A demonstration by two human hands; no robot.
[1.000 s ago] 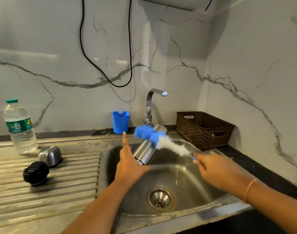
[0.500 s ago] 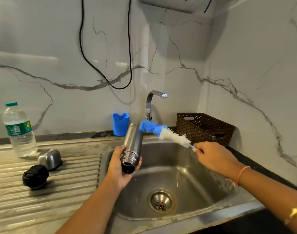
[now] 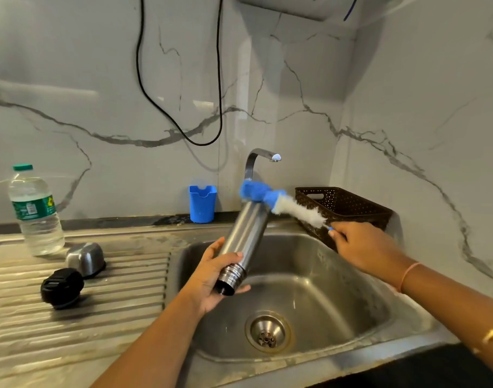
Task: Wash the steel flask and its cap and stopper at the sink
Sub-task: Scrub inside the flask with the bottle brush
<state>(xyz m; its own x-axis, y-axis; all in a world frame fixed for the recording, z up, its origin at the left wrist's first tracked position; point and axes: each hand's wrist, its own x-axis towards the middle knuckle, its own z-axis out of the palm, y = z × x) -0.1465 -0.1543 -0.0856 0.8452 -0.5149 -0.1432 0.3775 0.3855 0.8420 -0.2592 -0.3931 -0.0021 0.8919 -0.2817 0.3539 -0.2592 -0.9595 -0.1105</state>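
left hand (image 3: pixel 211 278) grips the rigid, likely slippery steel flask (image 3: pixel 244 233) near its threaded neck; right hand (image 3: pixel 363 247) pinches the brush (image 3: pixel 293 208).

Over the sink (image 3: pixel 337 289): two hands (image 3: pixel 209 278) (image 3: pixel 365 247), one flask (image 3: pixel 245 233), one brush (image 3: pixel 293 210). Left of it: one cap (image 3: pixel 84 257), one stopper (image 3: pixel 62 287), one bottle (image 3: pixel 36 211). Behind it: one tap (image 3: pixel 251 163), one blue cup (image 3: pixel 202 204), one basket (image 3: pixel 346 203).

Bright, soft light fills the frame, glare streaks the marble wall (image 3: pixel 43 92) at upper left, edges bow, and the bottle brush (image 3: pixel 284 204) is motion-blurred.
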